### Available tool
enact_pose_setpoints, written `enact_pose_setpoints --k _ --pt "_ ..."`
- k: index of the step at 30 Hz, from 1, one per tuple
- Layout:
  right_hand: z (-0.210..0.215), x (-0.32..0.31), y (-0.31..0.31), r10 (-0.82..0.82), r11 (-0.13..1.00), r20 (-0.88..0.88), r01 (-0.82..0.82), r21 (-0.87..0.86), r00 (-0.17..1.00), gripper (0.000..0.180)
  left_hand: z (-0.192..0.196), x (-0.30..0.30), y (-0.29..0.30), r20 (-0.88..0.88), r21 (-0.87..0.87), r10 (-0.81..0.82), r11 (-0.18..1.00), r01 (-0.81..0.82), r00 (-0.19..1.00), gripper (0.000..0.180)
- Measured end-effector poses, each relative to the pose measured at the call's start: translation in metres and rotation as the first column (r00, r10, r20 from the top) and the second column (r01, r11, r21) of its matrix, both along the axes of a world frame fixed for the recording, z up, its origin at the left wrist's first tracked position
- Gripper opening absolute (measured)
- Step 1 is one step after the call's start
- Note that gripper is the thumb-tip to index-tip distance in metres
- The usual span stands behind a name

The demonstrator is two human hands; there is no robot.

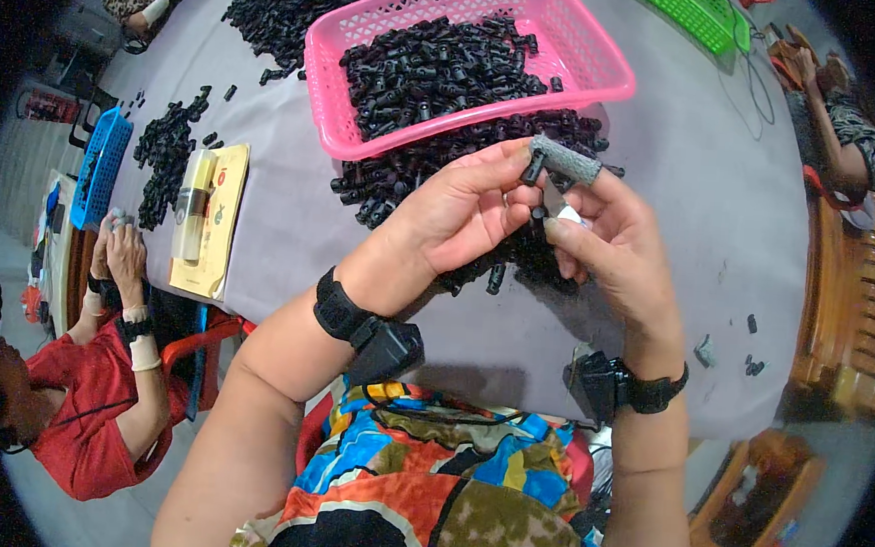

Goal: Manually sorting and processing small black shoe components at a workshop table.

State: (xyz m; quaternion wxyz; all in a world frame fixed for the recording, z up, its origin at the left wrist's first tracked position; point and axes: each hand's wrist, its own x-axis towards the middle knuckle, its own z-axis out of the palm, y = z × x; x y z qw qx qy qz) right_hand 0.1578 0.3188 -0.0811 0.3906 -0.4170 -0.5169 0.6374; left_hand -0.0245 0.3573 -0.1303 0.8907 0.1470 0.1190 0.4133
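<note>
Leaning in close over the grey table, in the head view, the person's two hands met in front of the pink basket; the left hand was partly curled, and its thumb and finger seemed to pinch a small black piece; the right hand was bent nearly closed around a little knife, with its pointy blade near the piece (I cannot tell if the blade touched it); a fuzzy grey wrap covered the right pointing finger, which reached across to the left fingertips.

The basket held a big heap of black pieces; more lay on the table under and beside it, in a pile just past the hands; a black strap sat on each wrist; off to the left, a yellow packet lay flat with a clear tube on top; a blue basket stood near the edge; beside it sat a person in red, hands together; a green basket was far away at the top.
</note>
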Motion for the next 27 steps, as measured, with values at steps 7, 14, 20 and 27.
enact_pose_setpoints --k 7,14,20,27 --pt "0.004 -0.002 -0.002 0.053 0.999 -0.02 -0.054 -0.011 0.998 0.049 0.01 0.004 -0.004 -0.11 0.09 -0.01 0.996 0.02 0.994 0.024" --pt "-0.002 0.005 0.001 0.072 0.997 -0.02 -0.072 -0.018 0.997 0.047 0.011 0.004 -0.004 -0.105 0.062 -0.051 0.996 0.057 0.993 0.025" --pt "-0.002 0.004 0.003 0.051 0.999 -0.037 -0.051 0.013 0.998 0.043 0.013 0.001 -0.004 -0.146 0.11 -0.001 0.994 0.017 0.989 0.033" --pt "-0.006 0.003 0.003 -0.048 0.994 -0.027 0.05 0.094 0.998 0.041 0.008 -0.003 -0.001 -0.198 0.19 0.059 0.982 -0.02 0.978 0.041"
